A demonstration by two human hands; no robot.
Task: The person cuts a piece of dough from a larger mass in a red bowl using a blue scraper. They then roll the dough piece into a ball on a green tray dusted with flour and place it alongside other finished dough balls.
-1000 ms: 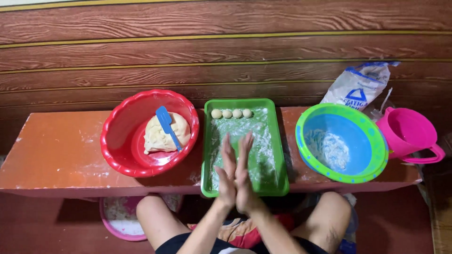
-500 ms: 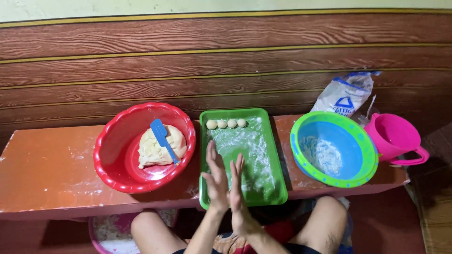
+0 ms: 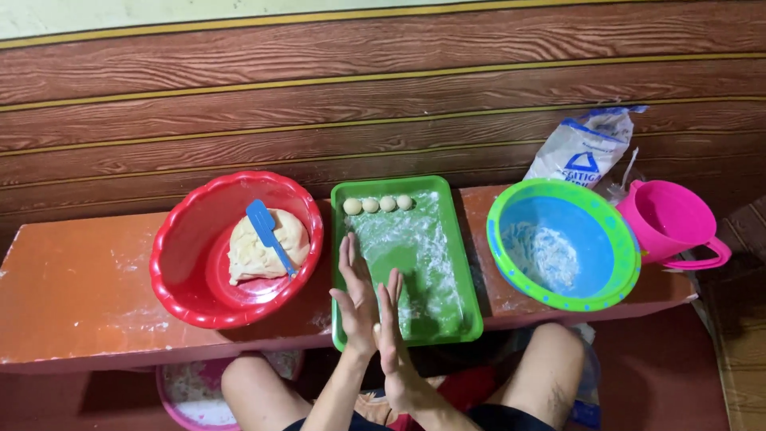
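The left hand [image 3: 357, 299] and the right hand [image 3: 392, 339] stand palm against palm, fingers straight, over the near end of the flour-dusted green rectangular plastic tray [image 3: 467, 271]; whether a piece of dough sits between the palms cannot be told. Four small pale dough balls [image 3: 378, 204] lie in a row touching one another at the tray's far end. They look soft, light and a little sticky, so they likely deform under pressure and are best taken gently from the sides with floured fingertips.

Left of the tray, on the worn orange counter [image 3: 72, 287], a round red plastic basin [image 3: 179, 263] holds a larger lump of pale yellow dough [image 3: 255, 251] with a blue plastic scraper [image 3: 268, 231] resting on it. To the right sits a blue bowl with a green rim [image 3: 618, 255] holding some flour, then a pink plastic jug [image 3: 666, 219]. Behind the bowl, far right against the wooden wall, leans an opened white plastic flour bag [image 3: 582, 152] with blue printing and a triangular blue mark.
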